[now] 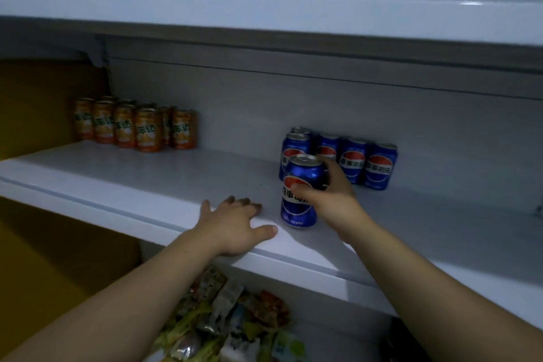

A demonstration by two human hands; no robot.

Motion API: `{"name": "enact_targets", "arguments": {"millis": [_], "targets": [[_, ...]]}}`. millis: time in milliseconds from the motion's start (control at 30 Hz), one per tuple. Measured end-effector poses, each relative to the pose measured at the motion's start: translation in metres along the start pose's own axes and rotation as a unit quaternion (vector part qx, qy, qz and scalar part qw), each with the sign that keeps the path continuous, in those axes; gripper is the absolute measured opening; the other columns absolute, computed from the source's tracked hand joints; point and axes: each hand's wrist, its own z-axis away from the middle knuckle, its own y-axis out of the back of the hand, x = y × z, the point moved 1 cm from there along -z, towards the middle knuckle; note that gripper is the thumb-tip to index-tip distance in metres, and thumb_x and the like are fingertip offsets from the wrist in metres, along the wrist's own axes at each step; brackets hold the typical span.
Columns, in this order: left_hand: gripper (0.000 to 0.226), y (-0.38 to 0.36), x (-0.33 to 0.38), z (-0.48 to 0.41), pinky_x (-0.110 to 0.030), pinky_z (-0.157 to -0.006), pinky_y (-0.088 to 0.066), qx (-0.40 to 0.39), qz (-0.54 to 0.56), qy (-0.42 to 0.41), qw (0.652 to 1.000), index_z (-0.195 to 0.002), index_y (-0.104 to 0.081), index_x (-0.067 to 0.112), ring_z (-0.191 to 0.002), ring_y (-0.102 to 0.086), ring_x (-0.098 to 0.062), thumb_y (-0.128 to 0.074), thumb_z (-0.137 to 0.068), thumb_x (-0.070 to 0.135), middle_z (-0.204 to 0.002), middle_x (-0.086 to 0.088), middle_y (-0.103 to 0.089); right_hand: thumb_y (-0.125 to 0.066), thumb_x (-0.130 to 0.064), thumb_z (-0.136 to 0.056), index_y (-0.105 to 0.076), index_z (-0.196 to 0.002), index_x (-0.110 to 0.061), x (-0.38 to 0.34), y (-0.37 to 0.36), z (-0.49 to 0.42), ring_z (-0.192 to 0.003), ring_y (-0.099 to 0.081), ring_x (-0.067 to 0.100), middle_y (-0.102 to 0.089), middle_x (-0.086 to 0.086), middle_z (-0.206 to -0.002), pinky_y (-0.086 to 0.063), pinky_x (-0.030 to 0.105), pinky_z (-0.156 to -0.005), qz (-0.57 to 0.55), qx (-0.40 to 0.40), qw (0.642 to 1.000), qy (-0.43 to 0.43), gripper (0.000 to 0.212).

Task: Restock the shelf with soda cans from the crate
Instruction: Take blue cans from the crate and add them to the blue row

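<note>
One blue can (304, 175) sits wrapped in the right hand (326, 200), thumb across the label and fingers curled behind. It stands upright near the front of the shelf (147, 185) at centre frame, just before the row of blue cans (352, 160). The left hand (235, 223) lies flat, fingers spread, on the shelf's front edge. The placing step seems in hand; next the can needs sliding in beside the row and releasing without knocking its neighbours.

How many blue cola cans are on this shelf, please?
6: the held can in the right hand, row of four cans behind it, rear can behind the row's left end; more may be hidden.
</note>
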Motion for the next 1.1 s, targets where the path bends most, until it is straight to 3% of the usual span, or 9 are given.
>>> {"name": "enact_targets", "arguments": {"millis": [100,200,333,567,1100], "targets": [[0.076,-0.004,0.002,-0.008,-0.060,-0.113,0.004,-0.015,-0.017,0.010,1.000,-0.149,-0.015,0.043,-0.148,0.000,-0.018,-0.026,-0.083,0.078,-0.161,0.010,-0.003,-0.079,-0.023,-0.079,-0.042,-0.133,-0.031,0.008,0.020,0.002,-0.097,-0.057,0.003,-0.057,-0.020,-0.107,-0.045,0.026,-0.083,0.001,0.029,1.000,-0.006,0.065],[0.076,-0.007,0.000,-0.009,-0.059,-0.114,0.004,-0.022,-0.030,0.010,0.999,-0.149,-0.011,0.044,-0.148,0.000,-0.017,-0.022,-0.083,0.079,-0.161,0.011,-0.001,-0.079,-0.019,-0.078,-0.033,-0.131,-0.040,0.013,0.028,0.006,-0.099,-0.055,0.003,-0.052,-0.023,-0.106,-0.044,0.025,-0.084,0.037,0.012,0.999,-0.007,0.074],[0.076,-0.008,0.000,-0.008,-0.057,-0.114,0.003,-0.013,-0.039,0.002,0.999,-0.150,-0.010,0.043,-0.148,0.001,-0.017,-0.021,-0.083,0.079,-0.161,0.011,-0.001,-0.082,-0.015,-0.073,-0.022,-0.147,-0.033,0.020,0.030,0.007,-0.113,-0.049,0.007,-0.047,-0.009,-0.135,-0.042,0.026,-0.090,0.125,0.014,0.992,0.005,0.097],[0.076,-0.008,-0.001,-0.007,-0.056,-0.115,0.004,-0.013,-0.033,-0.002,0.999,-0.150,-0.008,0.042,-0.148,0.002,-0.016,-0.020,-0.084,0.078,-0.161,0.010,0.001,-0.072,-0.016,-0.085,-0.017,-0.151,-0.027,0.029,0.035,-0.021,-0.126,-0.047,0.014,-0.047,-0.004,-0.143,-0.036,0.021,-0.092,0.175,0.044,0.983,0.032,0.087],[0.075,-0.007,0.001,-0.006,-0.055,-0.115,0.003,0.000,-0.026,-0.002,1.000,-0.149,-0.011,0.043,-0.148,0.003,-0.014,-0.022,-0.084,0.077,-0.161,0.011,0.000,-0.071,-0.027,-0.085,-0.010,-0.154,-0.019,0.064,0.039,-0.094,-0.139,-0.037,0.022,-0.033,0.002,-0.154,-0.035,0.038,-0.111,0.268,0.077,0.960,-0.009,0.092]]}}
